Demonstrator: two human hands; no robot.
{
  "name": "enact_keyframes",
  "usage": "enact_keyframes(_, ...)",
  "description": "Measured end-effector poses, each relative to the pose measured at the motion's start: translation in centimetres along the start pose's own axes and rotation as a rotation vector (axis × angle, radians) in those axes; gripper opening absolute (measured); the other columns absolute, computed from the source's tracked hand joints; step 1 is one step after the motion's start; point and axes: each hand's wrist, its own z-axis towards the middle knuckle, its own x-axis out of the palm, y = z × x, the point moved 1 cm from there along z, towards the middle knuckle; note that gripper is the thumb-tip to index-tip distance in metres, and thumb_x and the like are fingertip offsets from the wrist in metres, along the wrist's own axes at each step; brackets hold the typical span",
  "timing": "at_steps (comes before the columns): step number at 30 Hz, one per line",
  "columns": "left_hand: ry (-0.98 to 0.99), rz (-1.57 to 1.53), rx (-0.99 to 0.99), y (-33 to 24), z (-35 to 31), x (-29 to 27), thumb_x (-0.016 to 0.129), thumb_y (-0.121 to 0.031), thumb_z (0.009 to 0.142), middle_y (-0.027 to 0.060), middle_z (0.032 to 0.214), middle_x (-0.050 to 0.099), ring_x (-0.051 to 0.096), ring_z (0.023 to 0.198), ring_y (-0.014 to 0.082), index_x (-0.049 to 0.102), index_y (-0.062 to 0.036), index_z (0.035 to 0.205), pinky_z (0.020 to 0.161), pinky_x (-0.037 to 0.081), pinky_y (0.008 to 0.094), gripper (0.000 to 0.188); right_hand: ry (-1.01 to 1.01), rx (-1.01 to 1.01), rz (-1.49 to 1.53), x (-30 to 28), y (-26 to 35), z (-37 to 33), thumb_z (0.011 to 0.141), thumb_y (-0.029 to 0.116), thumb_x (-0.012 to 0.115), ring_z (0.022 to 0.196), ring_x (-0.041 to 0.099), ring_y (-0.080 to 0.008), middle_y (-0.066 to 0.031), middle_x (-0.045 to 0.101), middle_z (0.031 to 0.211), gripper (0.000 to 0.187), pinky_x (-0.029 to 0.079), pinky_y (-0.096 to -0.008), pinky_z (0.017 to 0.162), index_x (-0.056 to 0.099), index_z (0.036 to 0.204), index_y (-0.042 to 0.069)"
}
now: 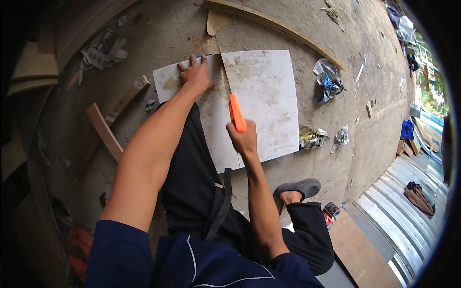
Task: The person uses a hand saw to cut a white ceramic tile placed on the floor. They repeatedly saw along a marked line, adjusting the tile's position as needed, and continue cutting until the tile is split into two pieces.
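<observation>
A stained white board (269, 105) lies on the ground in front of me. My right hand (244, 139) is closed around the orange handle of a handsaw (236, 113). Its thin blade points away from me, along a slit that runs in from the board's far edge. Below the handle a fine straight line carries on toward the near edge. Left of the slit, my left hand (196, 77) presses on the board near its far edge, fingers spread. A bit of blue shows by those fingertips. My left leg, in black trousers, rests over the board's left part.
A long wooden strip (278, 28) lies beyond the board. Wood offcuts (104, 132) are at the left, with crumpled paper (103, 50) farther off. Crumpled wrappers (329, 81) sit to the right. Corrugated metal sheets (394, 192) and a brown panel (360, 245) lie at the lower right.
</observation>
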Motion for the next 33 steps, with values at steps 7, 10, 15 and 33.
enact_keyframes(7, -0.015, -0.034, -0.038, 1.5, 0.6, 0.2, 0.078, -0.031, 0.068, 0.0129, 0.156, 0.008, 0.017, 0.135, 0.0530, 0.017, -0.0243, 0.149, 0.104, 0.037, 0.0518, 0.102, 0.019, 0.035, 0.044, -1.9, 1.3, -8.0, 0.074, 0.013, 0.060, 0.046, 0.042, -0.0111, -0.0077, 0.044, 0.048, 0.025, 0.036, -0.0319, 0.047, 0.049, 0.058, -0.002)
enact_keyframes(10, 0.009, -0.057, -0.048, 1.0, -0.2, -0.6, 0.078, -0.029, 0.068, 0.0135, 0.156, 0.008, 0.018, 0.135, 0.0531, 0.018, -0.0225, 0.149, 0.104, 0.036, 0.0521, 0.102, 0.014, 0.059, 0.055, -2.1, 1.5, -8.0, 0.074, 0.013, 0.061, 0.046, 0.043, -0.0118, -0.0085, 0.043, 0.048, 0.025, 0.036, -0.0326, 0.047, 0.049, 0.058, -0.003)
enact_keyframes(15, -0.009, -0.045, 0.005, -0.4, 0.1, -0.9, 0.078, -0.028, 0.068, 0.0143, 0.156, 0.008, 0.022, 0.136, 0.0489, 0.017, -0.0226, 0.150, 0.109, 0.029, 0.0524, 0.102, -0.005, 0.067, 0.055, 0.0, 0.7, 0.9, 0.074, 0.016, 0.062, 0.045, 0.037, -0.0118, -0.0090, 0.041, 0.047, 0.029, 0.034, -0.0334, 0.046, 0.047, 0.058, -0.003)
enact_keyframes(33, -0.012, -0.095, -0.061, 0.7, -0.3, -0.2, 0.072, -0.021, 0.076, 0.0115, 0.156, 0.008, 0.014, 0.137, 0.0513, 0.015, -0.0242, 0.150, 0.104, 0.036, 0.0516, 0.093, 0.034, 0.058, 0.013, -1.8, -0.2, -5.8, 0.075, 0.015, 0.061, 0.046, 0.041, -0.0124, -0.0073, 0.045, 0.048, 0.027, 0.035, -0.0327, 0.047, 0.049, 0.059, -0.003)
